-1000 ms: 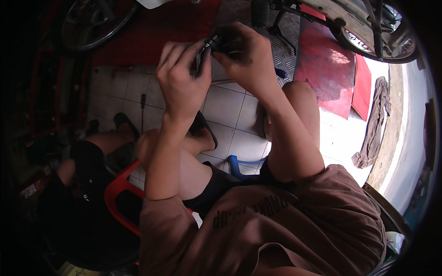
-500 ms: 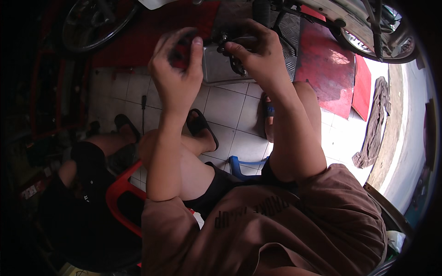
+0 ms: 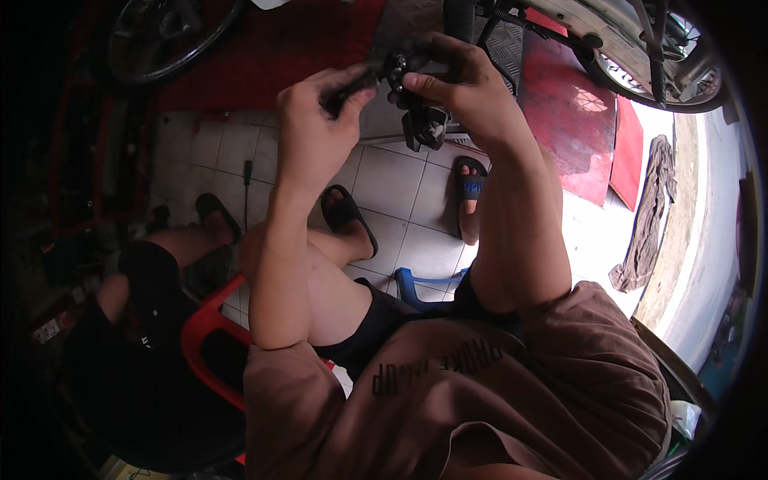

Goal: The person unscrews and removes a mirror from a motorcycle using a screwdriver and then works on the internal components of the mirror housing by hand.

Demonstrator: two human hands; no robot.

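My right hand (image 3: 468,84) grips a dark mechanical part (image 3: 396,76) with small shiny metal knobs, its thumb pressed against the side. Below those fingers shows a bulky black lower section (image 3: 424,128), which looks joined to the part. Close by on the left, my left hand (image 3: 320,120) has its fingers curled in toward the thumb. Something dark lies between them, but shadow and blur hide what it is. Both hands are raised over the floor, with dark smudges on the fingers.
A motorbike (image 3: 600,40) stands ahead on the right, a wheel (image 3: 172,44) ahead on the left. Red panels (image 3: 564,120) cover the floor there. A screwdriver-like tool (image 3: 248,172) lies on the tiles. Another person's leg (image 3: 188,244) is at the left, beside a red chair (image 3: 200,336).
My left hand has closed up and moved right, nearer the part. The part has turned in my right hand, so its black lower section now shows.
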